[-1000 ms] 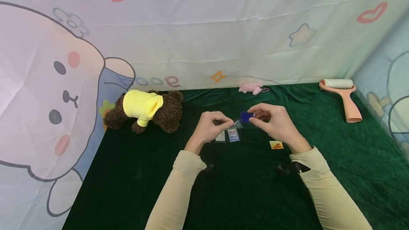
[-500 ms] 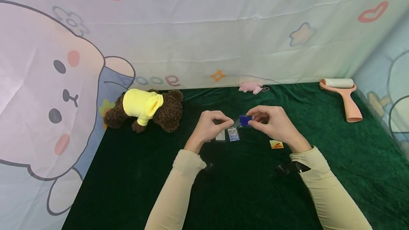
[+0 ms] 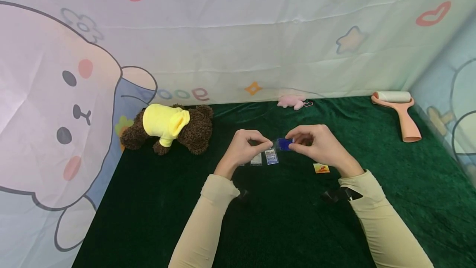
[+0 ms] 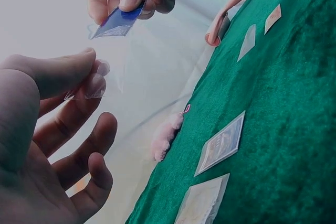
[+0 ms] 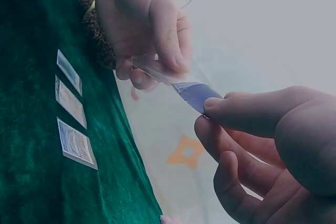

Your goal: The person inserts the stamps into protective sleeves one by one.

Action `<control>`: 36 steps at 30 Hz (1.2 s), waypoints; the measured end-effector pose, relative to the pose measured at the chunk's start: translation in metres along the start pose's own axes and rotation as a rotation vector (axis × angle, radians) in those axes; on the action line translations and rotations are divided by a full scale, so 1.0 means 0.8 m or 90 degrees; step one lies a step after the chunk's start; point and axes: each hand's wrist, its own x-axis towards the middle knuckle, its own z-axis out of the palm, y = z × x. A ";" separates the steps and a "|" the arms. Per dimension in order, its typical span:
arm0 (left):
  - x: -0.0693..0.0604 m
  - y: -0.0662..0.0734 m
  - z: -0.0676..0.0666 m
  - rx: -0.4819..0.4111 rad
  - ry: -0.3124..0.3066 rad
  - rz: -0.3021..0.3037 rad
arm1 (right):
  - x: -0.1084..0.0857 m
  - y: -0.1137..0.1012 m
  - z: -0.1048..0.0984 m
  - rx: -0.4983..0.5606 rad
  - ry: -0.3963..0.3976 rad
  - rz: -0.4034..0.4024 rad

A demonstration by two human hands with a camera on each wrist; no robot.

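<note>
Between thumb and fingers, the left hand (image 3: 245,148) pinches a thin clear sleeve (image 5: 152,71), seen best in the wrist views. The right hand (image 3: 320,146) pinches a small blue card (image 3: 284,144) by its right end. In the right wrist view the card's far end (image 5: 190,94) meets the mouth of the sleeve and appears partly inside it. Both hands are raised above the green cloth. Three sleeved cards lie in a row on the cloth, the nearest to the right wrist camera being a blue-toned one (image 5: 76,142).
A yellow-orange card (image 3: 321,168) lies by the right wrist, and a clear piece (image 4: 247,43) lies near it in the left wrist view. Behind are a pink plush (image 3: 291,102), a brown plush in yellow (image 3: 163,125) at left and an orange-handled roller (image 3: 405,121) at right.
The right hand has moved slightly left and down, bringing the blue card from beside the clear sleeve to its opening. The left hand has stayed nearly still.
</note>
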 end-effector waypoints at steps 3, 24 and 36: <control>0.000 0.000 0.000 -0.002 -0.005 -0.004 | 0.000 0.001 0.000 -0.002 -0.001 -0.004; 0.000 -0.001 0.001 -0.018 -0.020 0.015 | 0.000 0.008 -0.003 0.034 -0.022 -0.015; 0.001 -0.003 0.001 -0.018 -0.024 0.019 | 0.001 0.012 -0.003 0.034 -0.030 -0.003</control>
